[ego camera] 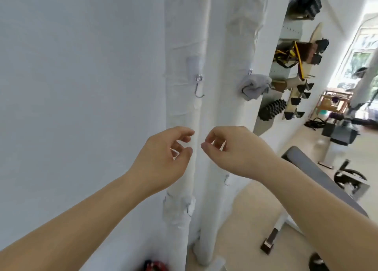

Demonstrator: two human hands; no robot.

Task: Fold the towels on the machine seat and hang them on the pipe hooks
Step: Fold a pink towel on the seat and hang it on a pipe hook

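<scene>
Head cam: left hand & right hand empty, loosely curled; grey towel hangs up-right.

Both forearms are bare to the frame edge, unsleeved, no jewellery.

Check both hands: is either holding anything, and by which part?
Nothing is held. The left hand and right hand are open and empty; the grey towel hangs on a hook.

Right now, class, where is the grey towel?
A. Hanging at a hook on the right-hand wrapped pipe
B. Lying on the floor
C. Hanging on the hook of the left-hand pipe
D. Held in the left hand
A: the grey towel hangs bunched at a hook on the right-hand pipe; the left pipe's hook is bare, and both hands are empty.
</scene>
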